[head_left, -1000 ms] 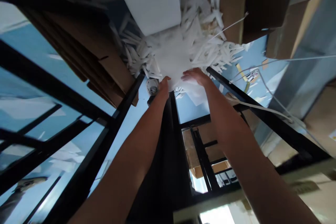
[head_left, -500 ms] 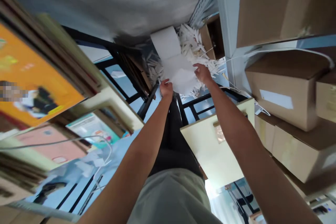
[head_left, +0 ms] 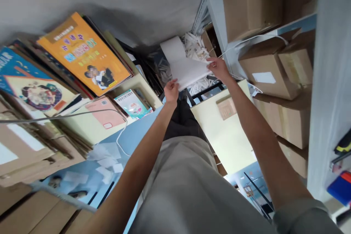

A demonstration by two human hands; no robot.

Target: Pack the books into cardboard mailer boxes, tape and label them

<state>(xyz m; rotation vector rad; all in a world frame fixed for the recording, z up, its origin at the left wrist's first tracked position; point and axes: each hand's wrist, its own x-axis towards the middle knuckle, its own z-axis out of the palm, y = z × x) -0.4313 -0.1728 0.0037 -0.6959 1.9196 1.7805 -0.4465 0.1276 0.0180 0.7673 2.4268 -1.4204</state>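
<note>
Both arms reach forward to a large white sheet of paper [head_left: 188, 71] near the wall. My left hand [head_left: 171, 90] pinches its near left corner between thumb and fingers. At the right edge, my right hand [head_left: 218, 68] grips the paper's other corner. The near part of the sheet is raised between the hands, while another white paper part [head_left: 172, 48] lies behind it toward the wall. Whether the two parts are one sheet I cannot tell. Around and under the paper is a heap of white paper strips [head_left: 195, 46].
Books, an orange one [head_left: 85, 55] in front, stand on a cream desk [head_left: 82, 131] at the left. Cardboard boxes [head_left: 270, 73] fill a metal shelf [head_left: 219, 18] on the right. A cream stool top [head_left: 222, 131] sits below my right arm. A grey cable [head_left: 68, 116] crosses the left side.
My view has turned and shifted, showing more of the books at left. Both hands have lifted the near edge of the paper, which is now drawn straighter between them.
</note>
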